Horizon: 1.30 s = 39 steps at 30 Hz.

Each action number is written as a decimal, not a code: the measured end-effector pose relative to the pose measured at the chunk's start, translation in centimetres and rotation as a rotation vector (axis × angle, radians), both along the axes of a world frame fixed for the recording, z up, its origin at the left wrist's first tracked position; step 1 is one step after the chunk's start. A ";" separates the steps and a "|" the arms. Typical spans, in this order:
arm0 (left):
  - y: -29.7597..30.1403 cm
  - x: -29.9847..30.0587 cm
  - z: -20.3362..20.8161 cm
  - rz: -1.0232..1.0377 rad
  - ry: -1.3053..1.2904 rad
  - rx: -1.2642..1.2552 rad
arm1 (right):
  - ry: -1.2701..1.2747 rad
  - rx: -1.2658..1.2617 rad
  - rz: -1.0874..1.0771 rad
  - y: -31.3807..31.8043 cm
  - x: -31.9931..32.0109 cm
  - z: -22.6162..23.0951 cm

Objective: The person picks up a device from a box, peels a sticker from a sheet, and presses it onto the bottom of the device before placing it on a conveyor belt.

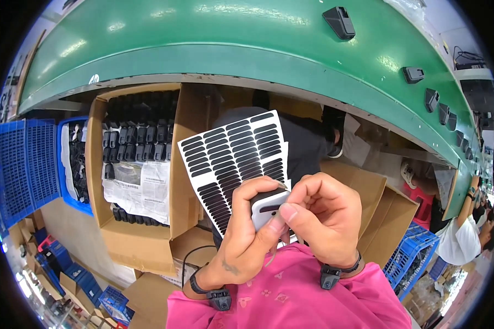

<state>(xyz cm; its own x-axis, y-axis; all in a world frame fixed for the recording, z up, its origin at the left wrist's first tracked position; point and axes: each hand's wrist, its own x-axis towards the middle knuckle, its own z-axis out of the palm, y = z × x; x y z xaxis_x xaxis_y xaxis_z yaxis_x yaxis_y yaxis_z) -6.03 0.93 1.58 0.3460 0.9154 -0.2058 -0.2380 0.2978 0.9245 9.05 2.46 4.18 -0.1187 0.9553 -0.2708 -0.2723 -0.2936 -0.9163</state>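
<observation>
My left hand is closed around a small device with a light grey face, a dark slot and a black side. Thumb and forefinger of my right hand pinch together at the device's right edge. Whether anything thin sits between those fingertips is hidden. Behind the left hand and just beyond it lies a white sheet with rows of black rounded stickers, some spots bare. A second sheet's edge shows under it.
Ahead runs a green bench carrying several black clip-shaped parts. At left stand a cardboard box of black parts and a blue bin. On the right are open cardboard flaps and a blue crate. Another person's arm reaches the bench.
</observation>
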 end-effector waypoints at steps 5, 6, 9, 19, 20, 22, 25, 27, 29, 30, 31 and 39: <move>-0.3 -0.1 -0.1 -0.014 0.027 -0.011 | -0.030 -0.063 0.000 -0.2 -0.3 0.5; -0.3 -0.1 0.0 -0.014 0.025 -0.013 | -0.041 -0.065 -0.005 -0.2 -0.3 0.5; -0.4 -0.1 0.2 -0.013 0.021 -0.060 | -0.058 -0.056 -0.017 -0.3 -0.4 0.6; -0.5 -0.2 0.1 -0.001 0.060 -0.019 | -0.069 -0.048 0.031 -0.2 0.0 0.2; -0.5 -0.3 0.1 0.004 0.074 -0.013 | -0.063 -0.044 0.028 -0.2 -0.1 0.0; -0.5 -0.5 -0.1 -0.014 0.108 -0.009 | -0.057 -0.040 0.026 -0.2 -0.1 0.0; -0.5 -0.4 0.1 -0.021 0.118 -0.045 | -0.068 -0.043 0.020 -0.2 -0.2 -0.2; -0.5 -0.4 0.4 -0.013 0.091 -0.085 | -0.077 -0.032 0.014 -0.2 -0.3 -0.4; -0.5 -0.5 0.4 -0.006 0.128 -0.070 | -0.085 -0.033 0.017 -0.2 -0.4 -0.4; -0.6 -0.5 0.2 -0.005 0.128 -0.070 | -0.094 -0.033 0.018 -0.2 -0.4 -0.5; -0.7 -0.5 0.0 0.003 0.134 -0.042 | -0.096 -0.032 0.017 -0.2 -0.5 -0.4; -0.9 -0.4 -0.4 0.018 0.209 0.024 | -0.123 0.001 -0.028 -0.5 -0.9 -0.7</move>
<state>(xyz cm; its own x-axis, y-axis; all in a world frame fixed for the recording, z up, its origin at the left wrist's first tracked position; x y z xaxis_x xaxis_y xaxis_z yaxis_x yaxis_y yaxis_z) -6.43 0.01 1.18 0.2814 0.9267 -0.2490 -0.0458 0.2721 0.9612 8.15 1.94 3.45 -0.0581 0.9581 -0.2806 -0.1655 -0.2864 -0.9437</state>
